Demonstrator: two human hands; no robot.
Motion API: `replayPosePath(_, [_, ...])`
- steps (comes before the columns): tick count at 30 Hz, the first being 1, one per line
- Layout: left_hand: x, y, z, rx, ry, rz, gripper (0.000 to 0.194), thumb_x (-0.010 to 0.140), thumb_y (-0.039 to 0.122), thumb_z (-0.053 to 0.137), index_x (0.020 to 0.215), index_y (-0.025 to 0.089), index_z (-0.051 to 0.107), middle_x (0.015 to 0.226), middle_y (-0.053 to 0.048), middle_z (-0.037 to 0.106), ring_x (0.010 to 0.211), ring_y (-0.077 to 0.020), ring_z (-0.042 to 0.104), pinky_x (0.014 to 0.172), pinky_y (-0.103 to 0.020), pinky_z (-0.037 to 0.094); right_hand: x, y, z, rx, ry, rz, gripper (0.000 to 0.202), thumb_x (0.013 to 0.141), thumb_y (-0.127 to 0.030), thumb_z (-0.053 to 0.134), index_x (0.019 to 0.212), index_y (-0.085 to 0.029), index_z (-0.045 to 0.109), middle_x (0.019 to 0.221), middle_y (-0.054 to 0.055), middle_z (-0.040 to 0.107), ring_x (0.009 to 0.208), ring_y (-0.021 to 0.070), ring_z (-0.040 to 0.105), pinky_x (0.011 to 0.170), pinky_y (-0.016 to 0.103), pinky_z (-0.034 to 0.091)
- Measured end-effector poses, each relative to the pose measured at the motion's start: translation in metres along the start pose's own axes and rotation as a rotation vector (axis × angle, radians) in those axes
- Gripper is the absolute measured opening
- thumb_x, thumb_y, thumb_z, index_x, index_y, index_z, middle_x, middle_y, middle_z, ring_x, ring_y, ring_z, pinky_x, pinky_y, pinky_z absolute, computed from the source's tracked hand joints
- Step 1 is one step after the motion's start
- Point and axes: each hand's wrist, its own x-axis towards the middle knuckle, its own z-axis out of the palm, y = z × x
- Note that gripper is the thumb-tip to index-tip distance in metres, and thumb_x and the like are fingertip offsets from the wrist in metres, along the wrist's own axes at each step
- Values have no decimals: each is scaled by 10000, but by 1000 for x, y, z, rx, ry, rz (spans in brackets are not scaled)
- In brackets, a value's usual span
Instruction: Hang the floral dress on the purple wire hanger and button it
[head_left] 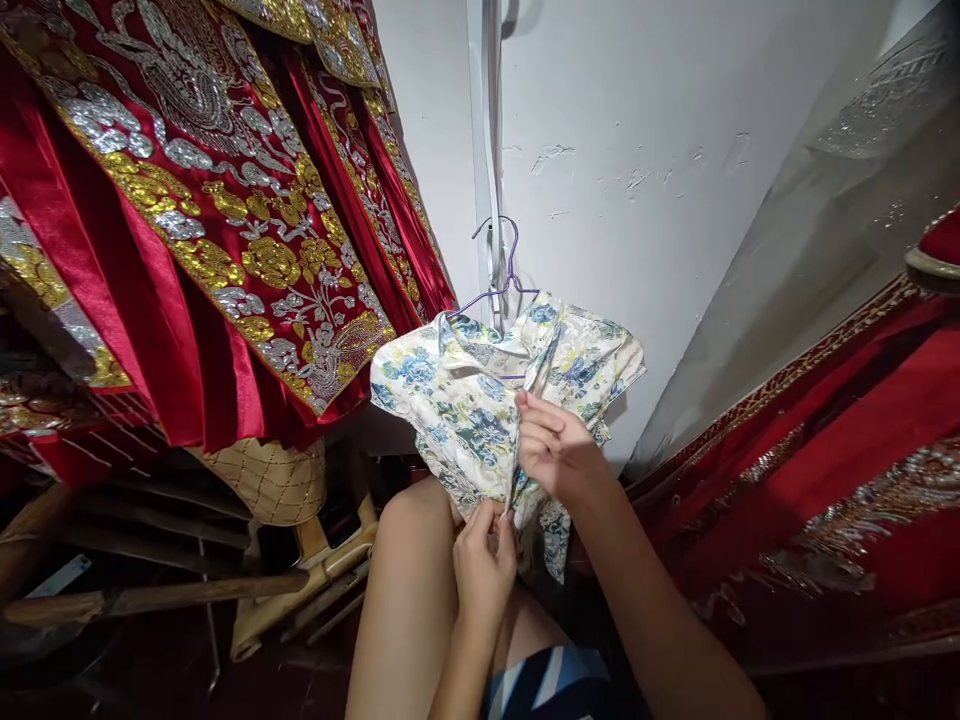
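A white blouse (pixel 469 410) with blue and yellow flowers hangs in front of me on a purple wire hanger (pixel 512 272). Its front opening runs down the middle, slightly parted near the collar. My right hand (pixel 555 445) pinches the edge of that opening at chest height, fingers curled in. Lower down, my left hand (pixel 486 565) grips the same edge near the hem between thumb and fingers. Whether a button or other fastener lies under the fingertips cannot be made out. The blouse's lower part falls partly behind my hands, over my knees.
Red embroidered garments (pixel 277 230) with gold and silver sequins hang at the left. More red embroidered cloth (pixel 862 470) stands on the right, partly under clear plastic. A white strap (pixel 486 130) runs down the wall to the hanger. A bamboo chair (pixel 315 570) is at lower left.
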Motion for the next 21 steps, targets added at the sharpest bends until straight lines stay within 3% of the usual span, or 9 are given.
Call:
replayPosePath(8, [5, -16, 10, -29, -51, -35, 235, 944, 346, 494, 742, 226, 497, 611, 24, 480, 585, -161, 472, 582, -237, 324, 34, -23, 67, 270, 53, -1, 174, 1018, -110, 446, 901, -162, 563, 395, -145, 311, 275, 31, 235, 293, 143, 161])
replayPosePath(14, [7, -23, 3, -40, -103, -60, 261, 961, 359, 487, 750, 205, 496, 619, 28, 490, 590, -148, 475, 591, -235, 340, 44, -25, 75, 177, 9, -29, 186, 1031, -128, 417, 916, -166, 558, 396, -152, 291, 289, 33, 214, 306, 139, 155])
replayPosePath(18, [33, -5, -17, -108, -240, -11, 249, 965, 373, 514, 809, 187, 568, 706, 7, 583, 678, -156, 551, 650, -237, 407, 38, -22, 68, 129, -43, -20, 193, 1029, -166, 441, 898, -162, 583, 403, -138, 293, 303, 38, 205, 314, 147, 163])
replayPosePath(20, [58, 16, -31, -141, -198, 87, 205, 973, 354, 519, 949, 180, 625, 880, -34, 669, 830, -175, 618, 769, -257, 458, 33, -21, 68, 115, -66, -16, 244, 1039, -187, 422, 864, -161, 590, 405, -135, 269, 310, 41, 190, 322, 154, 160])
replayPosePath(21, [74, 28, -39, -137, -119, 147, 198, 972, 342, 528, 1007, 178, 634, 944, -49, 685, 878, -180, 629, 811, -268, 465, 30, -21, 68, 100, -70, -12, 267, 1043, -192, 414, 846, -160, 592, 407, -135, 253, 317, 43, 177, 327, 157, 158])
